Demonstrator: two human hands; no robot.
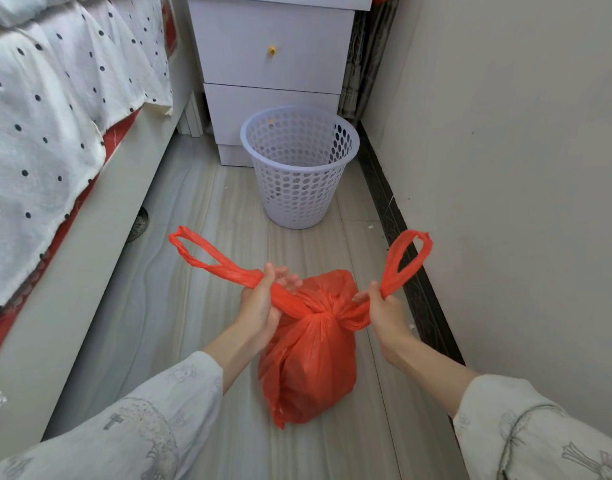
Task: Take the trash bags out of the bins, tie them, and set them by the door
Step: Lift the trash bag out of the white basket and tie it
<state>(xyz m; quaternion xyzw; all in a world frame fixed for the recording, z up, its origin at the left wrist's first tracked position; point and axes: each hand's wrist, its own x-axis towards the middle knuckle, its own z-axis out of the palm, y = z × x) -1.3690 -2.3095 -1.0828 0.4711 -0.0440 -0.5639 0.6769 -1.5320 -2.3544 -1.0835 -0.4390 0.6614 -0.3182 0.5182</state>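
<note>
Your left hand [259,306] and right hand [384,306] each have fingers curled tight round one handle of a red trash bag [308,368], pulled outward from a knot at its neck. The bag sits on the tiled floor [200,271] between your forearms (loop ends sticking up). Beyond it stands a perforated white bin [299,188], unlined, before a white nightstand [270,57].

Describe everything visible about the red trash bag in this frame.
The red trash bag is thin, crinkled plastic, full and bulging, standing on the tiled floor in front of the empty white perforated bin. Its neck is cinched in a knot. The left hand and right hand each hold one handle, pulling outward; both loops stick up free.
</note>
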